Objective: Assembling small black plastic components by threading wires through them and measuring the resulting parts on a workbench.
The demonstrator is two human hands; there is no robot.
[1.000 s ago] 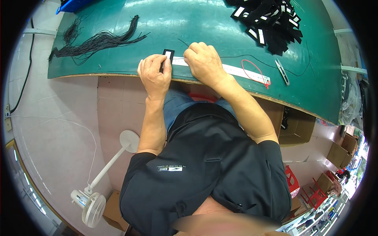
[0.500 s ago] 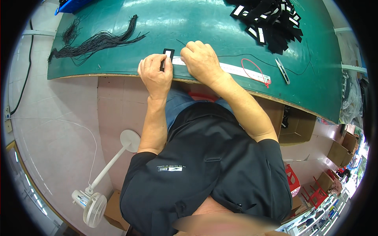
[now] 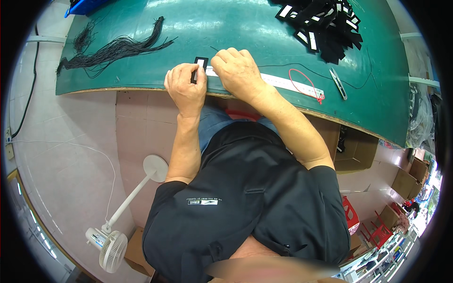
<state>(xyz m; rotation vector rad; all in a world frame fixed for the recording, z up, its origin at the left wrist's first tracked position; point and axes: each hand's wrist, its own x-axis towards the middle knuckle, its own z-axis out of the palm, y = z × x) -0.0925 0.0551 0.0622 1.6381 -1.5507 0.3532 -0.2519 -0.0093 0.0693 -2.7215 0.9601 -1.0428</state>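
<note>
My left hand (image 3: 185, 89) is closed at the table's near edge, thumb and fingers pinching a small black strip with a white label (image 3: 201, 63). Close beside it, my right hand (image 3: 237, 73) has its fingers curled in a pinch, fingertips hidden beneath. A thin black cord (image 3: 297, 64) runs out from the right hand's far side, and a short end of cord shows above its knuckles, so it seems to pass through that grip. Under the right hand lies a white ruler (image 3: 283, 83) with a red cord loop (image 3: 298, 70) at its right end.
Thread snips (image 3: 338, 85) lie right of the ruler. A heap of black labelled strips (image 3: 325, 28) sits at the far right, a bundle of black cords (image 3: 122, 49) on the left. A blue bin (image 3: 85, 6) stands far left. A fan (image 3: 113, 250) and cardboard box (image 3: 361, 151) are below.
My right hand has shifted slightly left, closer to the labelled strip. My left hand keeps its pinch on the strip almost in place.
</note>
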